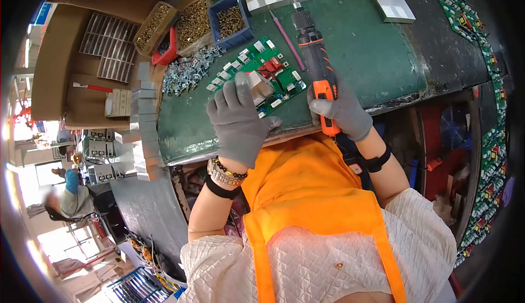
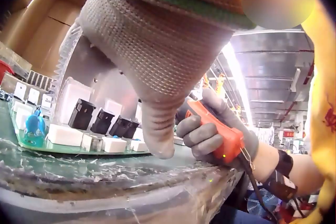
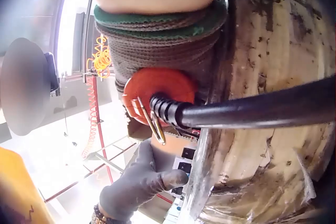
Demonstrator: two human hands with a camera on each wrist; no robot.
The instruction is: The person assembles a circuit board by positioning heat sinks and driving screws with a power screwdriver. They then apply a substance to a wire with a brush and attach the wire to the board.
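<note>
My right hand (image 1: 347, 111) grips the orange and black handle of a corded electric screwdriver (image 1: 316, 57), whose long bit points toward the back of the bench. In the left wrist view its fingers (image 2: 202, 139) wrap round the orange grip. A green circuit board (image 1: 295, 86) with white, black and red parts lies by the bench's front edge. My gloved left hand (image 1: 236, 122) is over the board's near left side, beside a silver metal heatsink (image 1: 261, 88). Its fingers extend along the heatsink and its thumb (image 2: 160, 134) points down, apart from the fingers.
Bins of brass-coloured screws, including a blue one (image 1: 243, 34), stand at the back left. Loose metal clips (image 1: 188, 73) are heaped before them. A purple pen-like stick (image 1: 287, 40) lies behind the board. More circuit boards (image 1: 492, 166) line the right side. A cable (image 3: 252, 106) trails from the screwdriver.
</note>
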